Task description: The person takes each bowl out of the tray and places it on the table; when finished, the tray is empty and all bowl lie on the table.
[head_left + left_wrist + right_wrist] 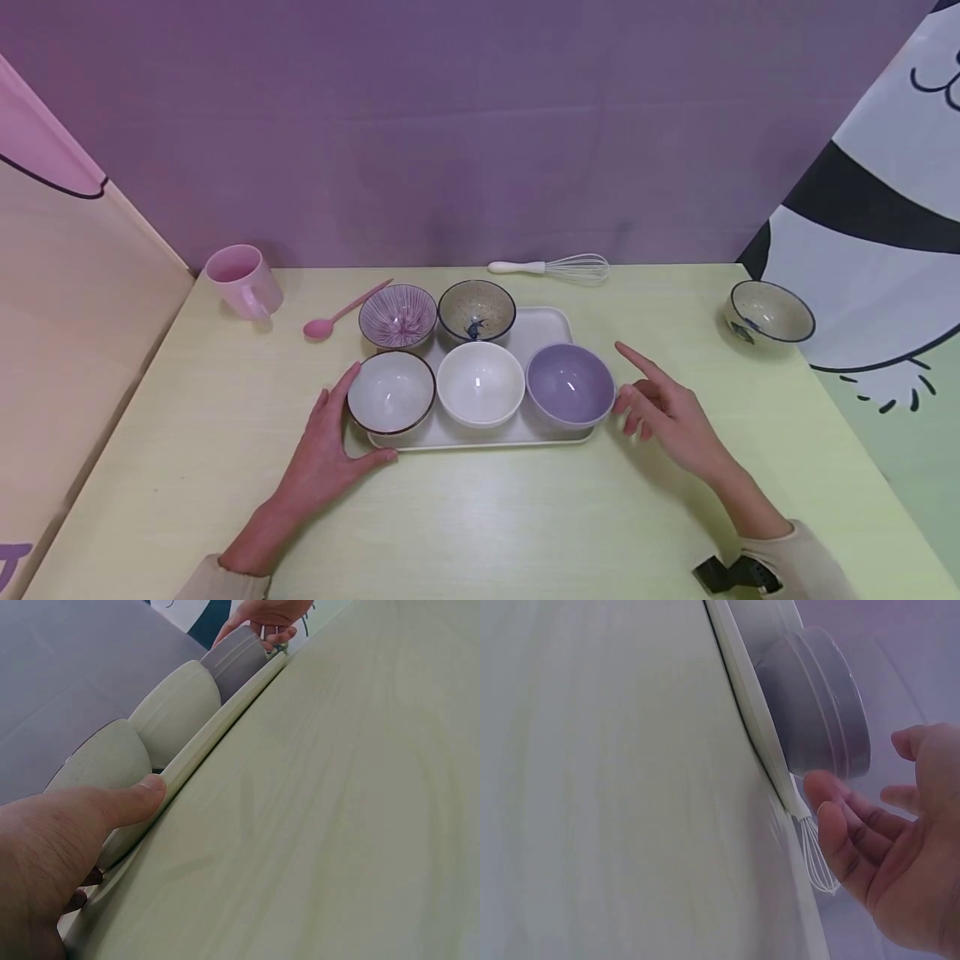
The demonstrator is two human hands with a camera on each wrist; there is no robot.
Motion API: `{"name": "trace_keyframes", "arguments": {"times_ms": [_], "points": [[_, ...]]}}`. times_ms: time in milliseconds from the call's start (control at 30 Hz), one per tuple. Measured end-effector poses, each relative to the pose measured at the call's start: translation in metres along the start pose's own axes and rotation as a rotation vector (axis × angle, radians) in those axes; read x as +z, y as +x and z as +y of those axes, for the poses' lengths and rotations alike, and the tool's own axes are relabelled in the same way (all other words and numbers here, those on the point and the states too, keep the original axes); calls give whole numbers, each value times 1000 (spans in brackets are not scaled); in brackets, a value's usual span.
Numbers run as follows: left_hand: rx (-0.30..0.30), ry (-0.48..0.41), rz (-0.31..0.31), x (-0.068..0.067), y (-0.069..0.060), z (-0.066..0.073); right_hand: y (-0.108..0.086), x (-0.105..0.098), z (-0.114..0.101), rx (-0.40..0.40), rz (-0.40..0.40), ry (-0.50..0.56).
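Observation:
A white tray (545, 327) carries a brown-rimmed white bowl (391, 392), a plain white bowl (481, 384) and a purple bowl (571, 385) along its front. Behind them stand a purple-striped bowl (398, 317) and a speckled bowl (477, 311). My left hand (324, 454) grips the tray's front left corner, its index finger beside the brown-rimmed bowl. In the left wrist view its thumb (135, 801) lies on the tray's rim (217, 724). My right hand (671, 417) is beside the purple bowl, index finger extended and the others loosely bent, holding nothing; fingertip contact is unclear.
At the back left of the table are a pink mug (244, 282) and a pink spoon (318, 329). A whisk (551, 267) lies along the back edge. Another patterned bowl (771, 312) is at the far right, near the table's edge.

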State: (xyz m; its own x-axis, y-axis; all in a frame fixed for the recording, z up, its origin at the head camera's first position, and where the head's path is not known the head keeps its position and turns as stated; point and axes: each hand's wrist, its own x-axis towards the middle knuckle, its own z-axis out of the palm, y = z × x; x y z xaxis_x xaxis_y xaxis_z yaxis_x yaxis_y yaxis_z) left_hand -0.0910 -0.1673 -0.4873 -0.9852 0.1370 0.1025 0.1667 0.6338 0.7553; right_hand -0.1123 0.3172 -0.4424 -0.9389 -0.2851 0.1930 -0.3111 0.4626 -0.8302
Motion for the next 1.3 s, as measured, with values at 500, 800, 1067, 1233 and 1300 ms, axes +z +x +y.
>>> {"name": "trace_keyframes", "arguments": {"times_ms": [500, 800, 1067, 1233, 1300], "points": [[8, -9, 1, -1, -1, -1, 2, 18, -9, 91, -97, 51], [33, -7, 8, 0, -1, -1, 0, 22, -12, 157, -66, 71], [35, -11, 9, -1, 0, -1, 2, 28, -14, 162, -1, 156], [34, -5, 9, 0, 0, -1, 3, 30, -16, 211, 28, 213], [32, -1, 8, 0, 0, -1, 3, 31, -17, 225, 44, 222]]}}
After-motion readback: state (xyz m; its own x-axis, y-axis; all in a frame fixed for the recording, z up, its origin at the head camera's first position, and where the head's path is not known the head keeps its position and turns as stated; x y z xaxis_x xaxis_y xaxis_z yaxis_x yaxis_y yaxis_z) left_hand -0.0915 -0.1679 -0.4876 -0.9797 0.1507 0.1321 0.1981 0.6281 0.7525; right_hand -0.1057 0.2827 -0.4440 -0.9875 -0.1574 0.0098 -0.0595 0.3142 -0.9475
